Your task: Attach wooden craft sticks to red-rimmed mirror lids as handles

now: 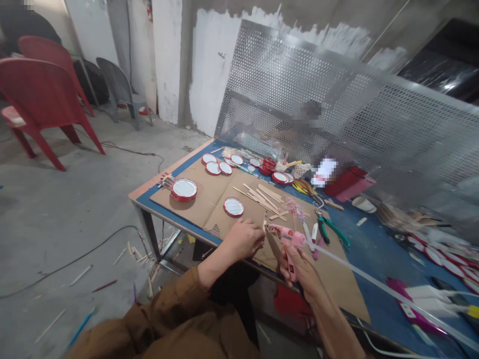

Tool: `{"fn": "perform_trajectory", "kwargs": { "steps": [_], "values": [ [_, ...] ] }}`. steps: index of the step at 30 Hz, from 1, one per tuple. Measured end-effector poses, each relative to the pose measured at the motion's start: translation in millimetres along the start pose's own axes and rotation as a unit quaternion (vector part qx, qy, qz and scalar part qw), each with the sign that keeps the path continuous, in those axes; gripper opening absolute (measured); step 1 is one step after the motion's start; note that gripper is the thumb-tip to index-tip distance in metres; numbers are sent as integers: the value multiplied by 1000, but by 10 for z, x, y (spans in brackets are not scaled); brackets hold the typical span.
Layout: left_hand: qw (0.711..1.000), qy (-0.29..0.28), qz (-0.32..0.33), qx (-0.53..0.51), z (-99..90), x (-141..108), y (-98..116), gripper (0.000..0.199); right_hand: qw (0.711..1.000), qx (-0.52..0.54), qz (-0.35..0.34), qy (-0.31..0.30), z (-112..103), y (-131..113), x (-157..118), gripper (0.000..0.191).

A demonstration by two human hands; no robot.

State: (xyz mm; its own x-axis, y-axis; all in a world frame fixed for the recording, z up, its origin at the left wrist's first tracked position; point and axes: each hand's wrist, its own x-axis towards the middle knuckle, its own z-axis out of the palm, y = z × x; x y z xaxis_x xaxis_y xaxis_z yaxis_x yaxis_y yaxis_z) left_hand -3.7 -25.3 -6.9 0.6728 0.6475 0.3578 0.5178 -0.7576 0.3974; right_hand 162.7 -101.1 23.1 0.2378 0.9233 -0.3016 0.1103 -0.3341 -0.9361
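Observation:
My right hand (299, 269) grips a pink hot glue gun (294, 237) by its handle. A long whitish glue stick (359, 274) runs out of the gun's back toward the lower right. My left hand (247, 240) is closed close to the gun's nozzle; what its fingers pinch, if anything, is hidden. Both hands are over the front edge of a brown cardboard sheet (209, 212). Just beyond my left hand lies a round red-rimmed lid (234, 206), pale face up. Flat wooden sticks (258, 198) lie loose behind the gun.
A stack of red-rimmed lids (184, 189) stands at the left. Green-handled pliers (333, 230), yellow-handled pliers (304, 188) and a lit phone (325, 172) are on the blue table (377, 244). A perforated metal panel (299, 89) rises behind. A purple power strip (411, 306) lies right.

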Motion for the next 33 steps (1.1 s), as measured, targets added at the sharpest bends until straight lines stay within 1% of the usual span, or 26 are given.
{"fn": "perform_trajectory", "kwargs": {
  "steps": [6,15,21,27,33],
  "values": [
    [1000,7,1,-17,16,13,-18,17,1000,8,7,-19,0,3,-23,51],
    [999,9,15,-30,66,25,-58,23,1000,-6,-9,-17,6,14,-76,53],
    [999,21,9,-29,93,16,-73,25,1000,-8,-15,-14,-33,84,-77,49],
    [998,31,25,-51,100,29,-95,25,1000,-4,-21,-22,-48,90,-91,47],
    [998,22,35,-56,98,19,-116,26,999,-1,-27,-18,-29,67,-115,48]
  ]
}}
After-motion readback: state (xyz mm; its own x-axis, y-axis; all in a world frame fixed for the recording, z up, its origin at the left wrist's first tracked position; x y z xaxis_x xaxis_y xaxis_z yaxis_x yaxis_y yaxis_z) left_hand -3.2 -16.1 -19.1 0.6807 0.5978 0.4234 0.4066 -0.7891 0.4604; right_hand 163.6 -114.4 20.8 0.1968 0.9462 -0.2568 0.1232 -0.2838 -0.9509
